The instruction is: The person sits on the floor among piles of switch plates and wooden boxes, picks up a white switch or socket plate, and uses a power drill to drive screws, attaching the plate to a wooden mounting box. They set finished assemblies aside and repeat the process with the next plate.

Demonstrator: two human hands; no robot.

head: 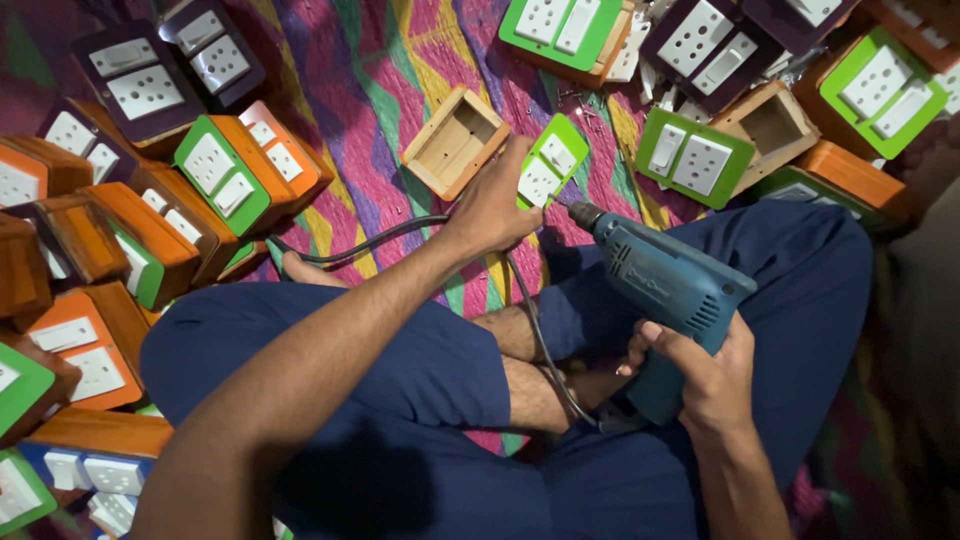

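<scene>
Person cross-legged on patterned mat (400,90). Right hand (705,375) clenched round blue drill (665,290), long axis pointing up-left at green switch plate (548,165), gripped by left hand (495,205) mid-mat. Open wooden box (455,140) just left.

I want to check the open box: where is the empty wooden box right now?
The empty wooden box lies on the colourful mat, upper centre, just left of the left hand holding a green switch plate.

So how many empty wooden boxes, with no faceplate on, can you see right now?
2. One open wooden box lies on the patterned cloth, just beyond the left hand. Another open box sits upper right among the green plates. Others may be hidden under the piles.
</scene>
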